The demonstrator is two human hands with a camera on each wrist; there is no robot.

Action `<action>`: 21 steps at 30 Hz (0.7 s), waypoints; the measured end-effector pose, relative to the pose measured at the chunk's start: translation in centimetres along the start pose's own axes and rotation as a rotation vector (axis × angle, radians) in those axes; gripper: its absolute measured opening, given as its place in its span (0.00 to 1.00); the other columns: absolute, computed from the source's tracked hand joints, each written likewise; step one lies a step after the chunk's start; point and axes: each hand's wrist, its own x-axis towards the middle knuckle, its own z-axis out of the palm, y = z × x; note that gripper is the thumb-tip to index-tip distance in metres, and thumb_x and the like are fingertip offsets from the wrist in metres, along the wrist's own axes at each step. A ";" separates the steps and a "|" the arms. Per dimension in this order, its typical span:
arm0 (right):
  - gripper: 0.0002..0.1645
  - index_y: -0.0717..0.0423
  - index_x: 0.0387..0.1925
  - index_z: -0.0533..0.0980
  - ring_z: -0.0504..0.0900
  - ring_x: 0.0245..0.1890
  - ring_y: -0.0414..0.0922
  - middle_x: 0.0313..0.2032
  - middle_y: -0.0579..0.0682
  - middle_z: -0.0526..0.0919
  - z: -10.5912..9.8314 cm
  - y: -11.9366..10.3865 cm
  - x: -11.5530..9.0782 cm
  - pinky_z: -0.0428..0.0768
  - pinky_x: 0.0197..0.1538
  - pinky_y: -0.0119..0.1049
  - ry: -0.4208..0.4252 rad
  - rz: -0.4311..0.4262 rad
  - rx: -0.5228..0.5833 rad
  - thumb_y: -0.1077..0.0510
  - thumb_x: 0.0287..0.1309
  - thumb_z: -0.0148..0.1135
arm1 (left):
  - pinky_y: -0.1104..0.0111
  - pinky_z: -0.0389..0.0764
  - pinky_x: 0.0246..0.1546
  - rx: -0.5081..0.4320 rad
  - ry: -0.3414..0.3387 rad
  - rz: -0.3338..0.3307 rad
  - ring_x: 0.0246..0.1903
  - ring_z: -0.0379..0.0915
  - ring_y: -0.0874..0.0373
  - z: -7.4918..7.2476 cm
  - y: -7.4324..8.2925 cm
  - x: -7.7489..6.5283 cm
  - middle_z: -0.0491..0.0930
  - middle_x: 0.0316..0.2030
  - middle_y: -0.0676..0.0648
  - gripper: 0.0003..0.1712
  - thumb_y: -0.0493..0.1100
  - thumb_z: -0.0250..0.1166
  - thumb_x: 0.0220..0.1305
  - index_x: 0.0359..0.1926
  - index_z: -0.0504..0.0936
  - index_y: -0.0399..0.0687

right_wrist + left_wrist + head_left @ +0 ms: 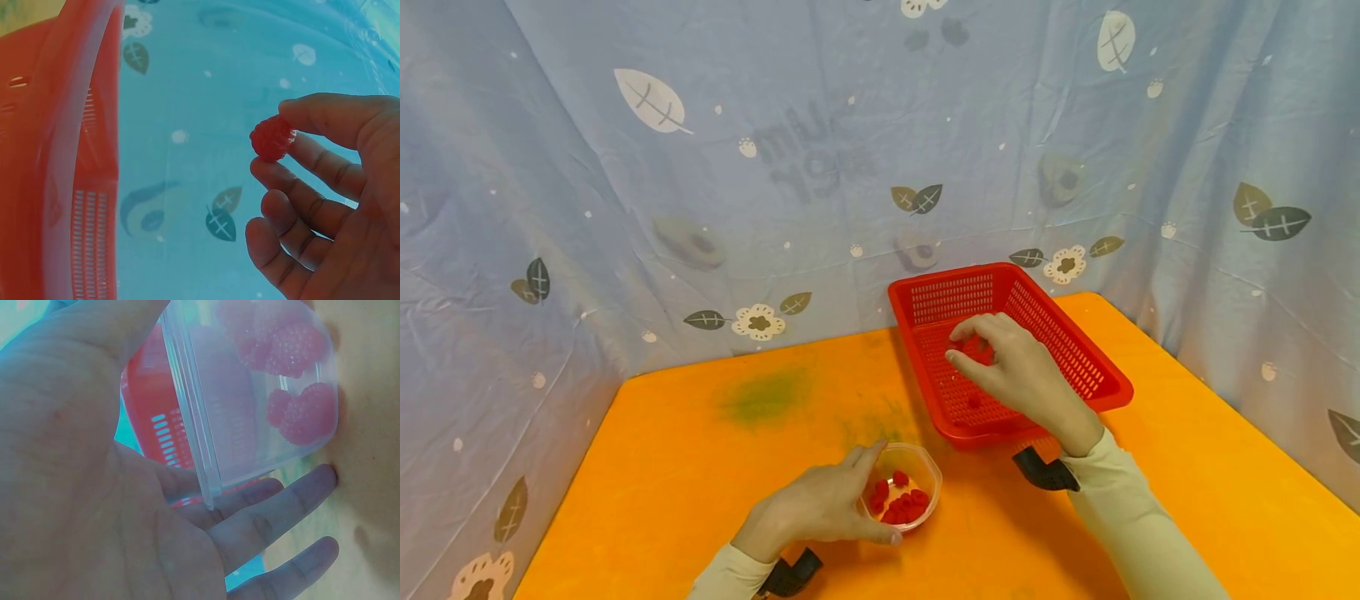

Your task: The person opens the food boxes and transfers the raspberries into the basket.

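My left hand (820,504) holds a clear plastic container (934,479) on the table, its thumb on the near side and fingers round the far side. Several raspberries (910,504) lie in the container; the left wrist view shows them through its clear wall. Over the red basket (928,400), my right hand (1018,367) pinches a single raspberry (272,139) between thumb and fingertips, the other fingers loosely bent. Another raspberry (973,400) is on the basket's floor, part of which the right hand hides.
An orange table (685,483) carries everything, with a greenish stain (767,396) left of the basket. A pale blue patterned curtain (820,225) encloses the back and both sides. The basket's far end stands close to the curtain.
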 end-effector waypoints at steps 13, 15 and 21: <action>0.12 0.49 0.47 0.81 0.76 0.39 0.45 0.42 0.48 0.83 0.0 0.4 0.1 0.76 0.40 0.39 0.005 0.024 -0.009 0.53 0.63 0.69 | 0.59 0.83 0.50 0.000 -0.005 0.006 0.43 0.82 0.61 -0.1 0.0 -0.1 0.68 0.69 0.46 0.70 0.80 0.67 0.50 0.81 0.47 0.51; 0.12 0.49 0.47 0.81 0.76 0.39 0.45 0.42 0.49 0.83 0.0 0.4 0.1 0.77 0.40 0.40 0.005 0.031 -0.014 0.54 0.63 0.69 | 0.59 0.82 0.51 -0.001 -0.005 0.006 0.43 0.83 0.61 -0.1 0.0 -0.1 0.68 0.70 0.46 0.69 0.80 0.67 0.50 0.81 0.47 0.51; 0.12 0.50 0.48 0.81 0.76 0.39 0.47 0.41 0.49 0.83 0.0 0.6 0.2 0.76 0.40 0.40 0.010 0.047 -0.018 0.54 0.64 0.68 | 0.59 0.83 0.50 0.004 0.001 0.006 0.41 0.83 0.60 0.0 0.0 -0.1 0.68 0.69 0.45 0.70 0.80 0.67 0.50 0.81 0.47 0.52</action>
